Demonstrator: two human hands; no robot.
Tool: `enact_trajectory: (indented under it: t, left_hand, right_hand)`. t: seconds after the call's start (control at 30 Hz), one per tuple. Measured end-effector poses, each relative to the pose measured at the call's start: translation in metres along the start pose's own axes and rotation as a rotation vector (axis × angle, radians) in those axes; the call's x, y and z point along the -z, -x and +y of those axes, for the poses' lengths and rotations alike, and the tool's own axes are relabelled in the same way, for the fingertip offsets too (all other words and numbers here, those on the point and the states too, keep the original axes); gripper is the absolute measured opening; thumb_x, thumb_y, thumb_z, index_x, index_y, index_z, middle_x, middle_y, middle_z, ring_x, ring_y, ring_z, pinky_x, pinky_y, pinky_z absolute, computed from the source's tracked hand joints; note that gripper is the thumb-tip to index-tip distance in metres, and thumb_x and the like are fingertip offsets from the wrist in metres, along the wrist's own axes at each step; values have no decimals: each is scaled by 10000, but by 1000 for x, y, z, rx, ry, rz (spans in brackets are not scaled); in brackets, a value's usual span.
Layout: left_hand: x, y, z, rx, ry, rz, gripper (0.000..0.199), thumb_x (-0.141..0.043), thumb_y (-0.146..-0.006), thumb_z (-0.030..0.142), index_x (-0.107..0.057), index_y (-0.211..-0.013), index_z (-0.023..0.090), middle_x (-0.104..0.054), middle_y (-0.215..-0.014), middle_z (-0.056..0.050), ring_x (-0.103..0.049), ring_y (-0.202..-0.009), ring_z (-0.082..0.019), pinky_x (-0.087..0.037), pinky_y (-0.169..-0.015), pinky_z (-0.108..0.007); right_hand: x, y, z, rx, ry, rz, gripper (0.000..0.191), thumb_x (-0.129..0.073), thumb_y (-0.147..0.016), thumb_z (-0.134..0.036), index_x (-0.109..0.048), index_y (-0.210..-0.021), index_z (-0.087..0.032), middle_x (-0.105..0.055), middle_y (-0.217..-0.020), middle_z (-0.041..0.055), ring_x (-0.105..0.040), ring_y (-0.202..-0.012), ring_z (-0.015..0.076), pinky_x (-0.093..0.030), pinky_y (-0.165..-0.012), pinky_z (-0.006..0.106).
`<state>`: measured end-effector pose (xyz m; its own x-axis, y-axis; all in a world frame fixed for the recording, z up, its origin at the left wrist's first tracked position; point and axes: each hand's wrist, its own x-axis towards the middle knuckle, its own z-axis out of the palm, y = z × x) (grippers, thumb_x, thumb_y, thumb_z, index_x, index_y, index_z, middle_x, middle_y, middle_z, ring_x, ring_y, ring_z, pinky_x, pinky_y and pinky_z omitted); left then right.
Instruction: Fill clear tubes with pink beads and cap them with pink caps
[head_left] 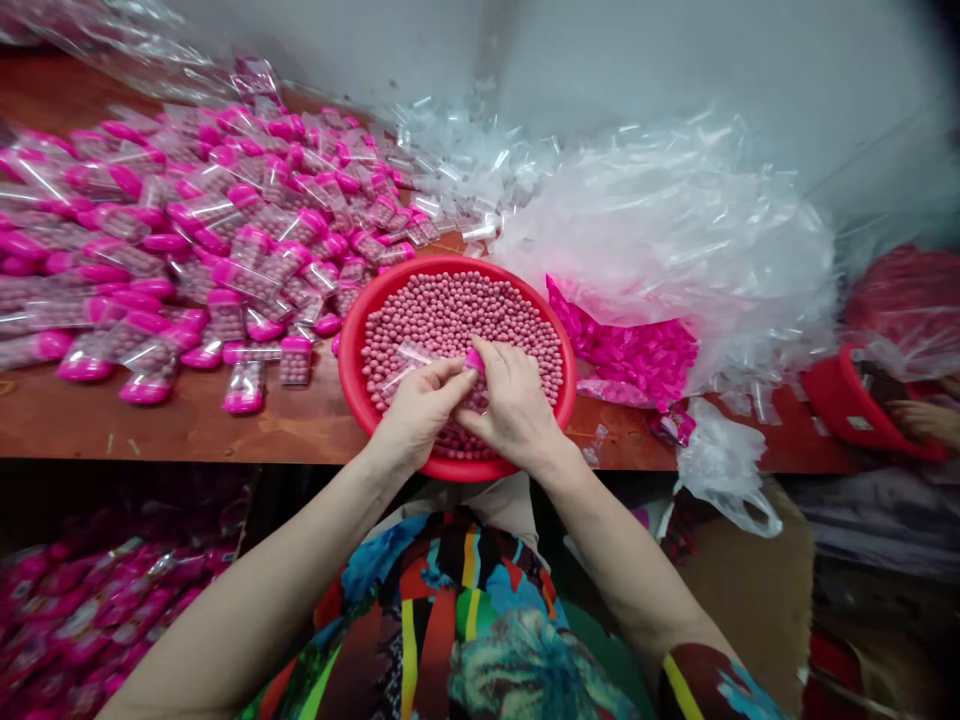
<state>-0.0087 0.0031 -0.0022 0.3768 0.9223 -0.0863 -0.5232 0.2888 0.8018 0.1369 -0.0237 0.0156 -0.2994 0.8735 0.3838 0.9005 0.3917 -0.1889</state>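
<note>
A red basin (pixel 351 385) full of small pink balls (pixel 457 300) sits at the table's front edge. Over it, my left hand (pixel 420 405) and my right hand (pixel 517 395) meet with fingertips pinched. A small bright pink cap (pixel 474 360) is held between them; whether a clear container is attached below it is hidden by my fingers. Just behind my left hand, a clear plastic piece (pixel 412 352) lies on the balls.
Filled clear containers with pink ends (pixel 247 265) are heaped on the wooden table (pixel 315 420) at left. Clear empties (pixel 480 165) lie behind. A plastic bag (pixel 667 230) and loose pink caps (pixel 652 355) are at right. Another person's hand (pixel 926 418) is at a second red basin (pixel 840 400).
</note>
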Motion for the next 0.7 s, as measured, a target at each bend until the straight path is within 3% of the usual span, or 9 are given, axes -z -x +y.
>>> enact_trajectory:
  t: [0.2, 0.3, 0.37, 0.43, 0.57, 0.63, 0.7]
  left_hand:
    - [-4, 1, 4, -20, -80, -7, 289, -856, -744, 407, -805, -875, 155, -749, -842, -39, -641, -833, -174, -496, -819, -280]
    - [5, -3, 21, -62, -128, 36, 302, -870, -728, 418, -798, -868, 161, -743, -829, -37, -647, -834, -183, -503, -803, -289]
    - [19, -7, 42, -147, -195, 106, 319, -866, -747, 427, -791, -911, 164, -741, -854, -43, -644, -844, -188, -501, -788, -294]
    - [39, -13, 68, -288, -321, 180, 346, -814, -823, 437, -770, -1039, 171, -746, -953, -50, -638, -934, -206, -499, -836, -313]
    - [70, -25, 104, -601, -892, 261, 405, -727, -909, 363, -674, -1268, 185, -684, -1284, -58, -461, -1321, -307, -369, -1125, -469]
    - [74, -32, 103, -626, -1227, 111, 319, -717, -873, 306, -723, -1163, 173, -686, -1286, -89, -444, -1336, -349, -304, -1168, -532]
    - [71, -41, 91, -521, -1447, -165, 151, -701, -810, 248, -764, -926, 175, -740, -1081, -121, -540, -1200, -352, -346, -1121, -521]
  right_hand:
    - [-3, -9, -1, 19, 27, 40, 574, -681, -859, -384, -580, -1351, -105, -666, -1155, 197, -580, -1095, 380, -425, -991, 553]
    - [-1, -27, -6, 5, -50, -12, 632, -712, -868, -424, -543, -1404, -133, -648, -1266, 202, -572, -1185, 381, -414, -1034, 545]
    - [-2, -42, -4, 20, -180, -78, 733, -723, -881, -432, -442, -1506, -173, -585, -1426, 192, -551, -1278, 364, -430, -1059, 525]
    - [-6, -55, 4, -9, -309, -150, 718, -697, -918, -407, -403, -1538, -197, -582, -1456, 175, -583, -1258, 324, -473, -1038, 489]
    - [-22, -66, 20, -95, -355, -299, 378, -603, -958, -214, -618, -1331, -157, -708, -1277, 141, -661, -1116, 263, -509, -1014, 433]
    - [-27, -65, 24, -104, -320, -312, 317, -565, -957, -152, -669, -1256, -160, -713, -1280, 130, -650, -1149, 254, -491, -1044, 427]
    - [-28, -60, 25, -107, -292, -316, 277, -542, -969, -145, -701, -1194, -169, -728, -1240, 120, -646, -1142, 246, -484, -1043, 423]
